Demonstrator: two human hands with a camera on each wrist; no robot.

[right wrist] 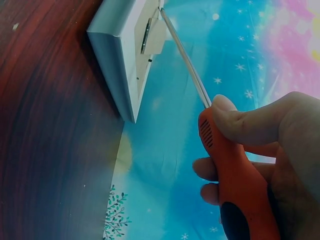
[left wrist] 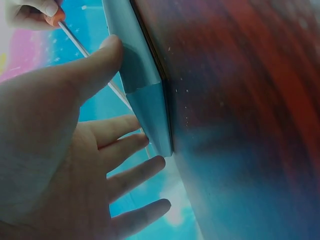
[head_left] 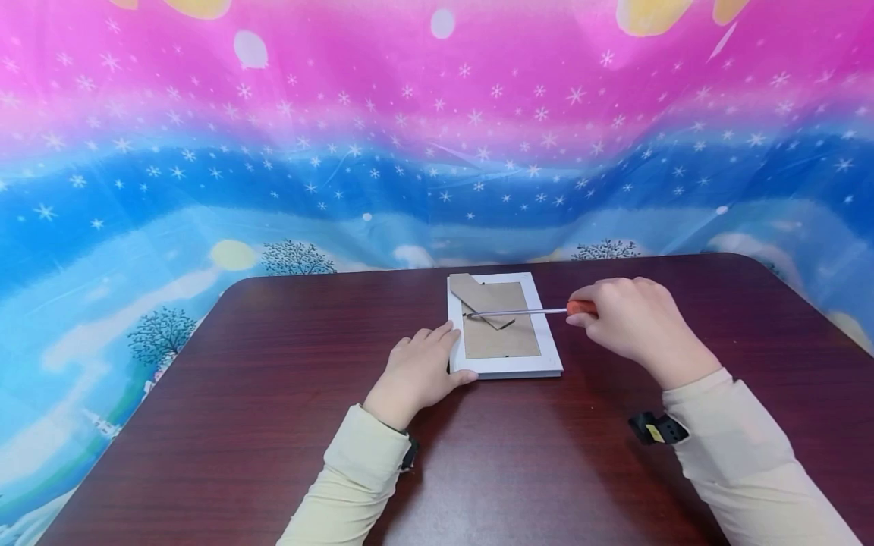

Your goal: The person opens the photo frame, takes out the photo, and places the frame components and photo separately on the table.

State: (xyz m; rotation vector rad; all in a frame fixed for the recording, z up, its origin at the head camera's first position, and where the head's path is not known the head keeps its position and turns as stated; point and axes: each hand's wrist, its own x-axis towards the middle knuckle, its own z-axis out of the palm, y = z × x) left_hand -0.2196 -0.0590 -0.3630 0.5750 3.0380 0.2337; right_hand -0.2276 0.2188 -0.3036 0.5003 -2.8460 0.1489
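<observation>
A white picture frame (head_left: 550, 356) lies face down on the table, its brown backing board (head_left: 515, 303) and fold-out stand (head_left: 467, 292) facing up. My right hand (head_left: 628, 318) grips the orange-and-black handle of a screwdriver (right wrist: 232, 170) from the right side. The screwdriver's metal shaft (head_left: 522, 312) reaches left across the backing, with its tip by a small dark tab at the board's left edge. At the frame's near left corner rests my left hand (head_left: 418, 368). Its fingers are spread and fairly straight along the left side, the thumb on the near edge.
The dark reddish-brown wooden table (head_left: 273, 379) has rounded far corners. Behind it hangs a pink and blue curtain (head_left: 423, 152) with snowflakes and trees. A black strap (head_left: 658, 429) is on the right wrist.
</observation>
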